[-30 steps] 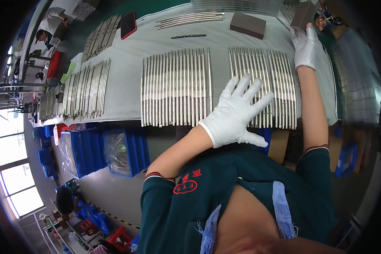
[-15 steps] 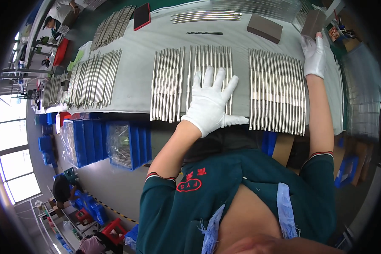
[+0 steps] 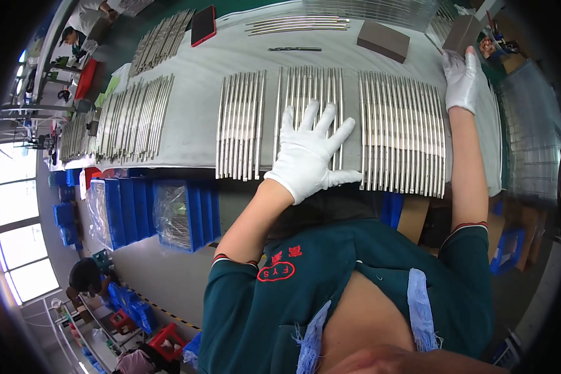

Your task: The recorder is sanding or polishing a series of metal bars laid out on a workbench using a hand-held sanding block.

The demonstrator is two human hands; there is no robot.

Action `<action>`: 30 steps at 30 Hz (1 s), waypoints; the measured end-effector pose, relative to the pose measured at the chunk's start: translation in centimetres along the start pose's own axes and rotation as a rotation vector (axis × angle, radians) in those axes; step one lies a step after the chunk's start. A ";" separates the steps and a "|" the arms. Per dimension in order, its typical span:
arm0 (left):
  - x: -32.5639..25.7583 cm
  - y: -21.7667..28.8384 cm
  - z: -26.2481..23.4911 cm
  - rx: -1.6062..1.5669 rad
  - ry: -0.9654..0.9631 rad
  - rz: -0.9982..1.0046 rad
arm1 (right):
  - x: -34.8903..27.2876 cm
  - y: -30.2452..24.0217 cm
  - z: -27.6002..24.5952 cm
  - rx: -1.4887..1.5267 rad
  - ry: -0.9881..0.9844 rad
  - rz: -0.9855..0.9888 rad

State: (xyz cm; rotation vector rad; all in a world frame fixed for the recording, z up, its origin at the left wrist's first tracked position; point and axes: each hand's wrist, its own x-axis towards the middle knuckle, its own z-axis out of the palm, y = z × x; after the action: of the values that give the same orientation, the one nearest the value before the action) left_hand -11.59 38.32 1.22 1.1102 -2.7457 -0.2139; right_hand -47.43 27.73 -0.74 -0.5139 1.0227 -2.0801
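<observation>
My left hand (image 3: 311, 149), in a white glove, lies flat with fingers spread over the middle group of slim metal rods (image 3: 305, 84). Its thumb reaches toward the near end of the right group of rods (image 3: 402, 134). At the far right, my right hand (image 3: 462, 84), gloved too, grips the near end of a grey-brown rectangular block (image 3: 463, 32); part of its grip is hidden. Left of my left hand lies another group of rods (image 3: 240, 124), side by side and pointing away from me.
A second grey-brown block (image 3: 383, 42), a drill bit (image 3: 295, 49), several loose rods (image 3: 299, 25) and a red-edged phone (image 3: 203, 26) lie farther back. More rods (image 3: 137, 118) cover the table's left. Blue bins (image 3: 128, 212) stand below the table edge. Other people are in the background.
The view has shifted slightly, so the table contents sit a little farther left. My left hand has slid slightly right across the rods. My right hand keeps hold of the block.
</observation>
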 end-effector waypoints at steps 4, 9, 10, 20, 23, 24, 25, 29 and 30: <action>-1.8 -2.1 -0.7 0.048 -0.001 -0.073 | 0.3 0.1 -0.3 0.013 -0.013 -0.006; -2.3 -2.7 -0.9 0.059 -0.019 -0.076 | 0.5 0.4 -0.5 -0.007 -0.019 0.027; -2.1 -2.4 -0.9 0.063 -0.018 -0.067 | 0.4 0.4 -0.3 -0.024 -0.019 0.038; 0.7 1.5 0.0 -0.147 0.075 0.123 | 0.5 0.4 -0.4 -0.039 0.032 -0.009; -1.2 -2.0 -0.9 -0.027 0.212 -0.035 | 0.8 0.5 -0.5 -0.024 0.023 -0.008; -1.9 -3.4 -1.9 -0.003 0.177 -0.142 | 1.0 0.5 -0.6 -0.026 0.016 -0.008; -2.9 -4.6 -2.4 0.108 0.180 -0.260 | 1.0 0.6 -0.7 -0.027 0.008 -0.005; -6.3 -9.2 -1.9 0.318 0.119 -0.498 | 0.5 0.7 -0.5 -0.041 0.005 -0.016; -6.7 -9.4 -1.5 0.323 0.118 -0.509 | 0.4 0.6 -0.2 -0.037 0.006 -0.010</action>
State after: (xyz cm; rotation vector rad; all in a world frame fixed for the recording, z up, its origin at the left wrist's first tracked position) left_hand -0.23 36.17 0.09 1.8294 -2.3973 0.2360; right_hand -47.55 27.28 -1.37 -0.5329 1.0665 -2.0761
